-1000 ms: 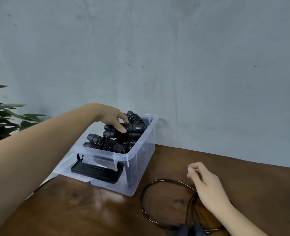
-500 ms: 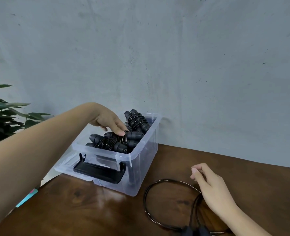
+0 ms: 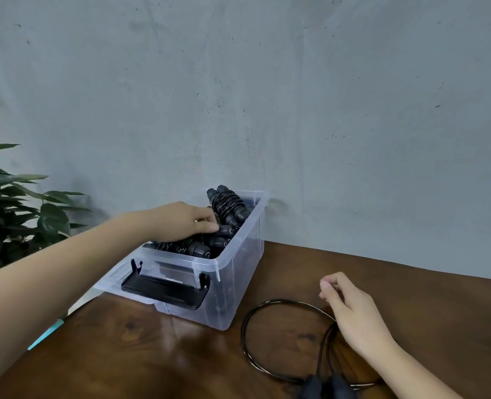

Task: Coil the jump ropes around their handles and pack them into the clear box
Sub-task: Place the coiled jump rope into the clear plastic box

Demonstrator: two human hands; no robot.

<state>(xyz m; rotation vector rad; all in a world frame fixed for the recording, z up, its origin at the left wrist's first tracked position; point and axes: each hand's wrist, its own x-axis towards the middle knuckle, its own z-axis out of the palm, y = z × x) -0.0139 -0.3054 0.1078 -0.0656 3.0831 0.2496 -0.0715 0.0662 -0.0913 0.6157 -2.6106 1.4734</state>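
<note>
The clear box [image 3: 240, 279] stands on the brown table [image 3: 140, 358] against the wall, holding several black coiled jump ropes [image 3: 228, 205]. My left hand [image 3: 181, 223] reaches into the box, its fingers curled over one coiled bundle [image 3: 224, 231] lying on top of the pile. A loose black jump rope [image 3: 245, 329] lies in a loop on the table right of the box, with its two handles [image 3: 326, 388] at the bottom edge. My right hand [image 3: 352, 311] hovers over that loop with fingers loosely curled, holding nothing.
A black latch handle [image 3: 163, 293] hangs on the box's near end. A leafy plant [image 3: 11, 214] stands to the left beyond the table edge, with a teal object [image 3: 47, 334] below it. A grey wall [image 3: 296, 110] closes the back.
My left hand has lowered the coiled bundle deeper onto the pile in the box. My right hand stays over the loose rope, barely moved.
</note>
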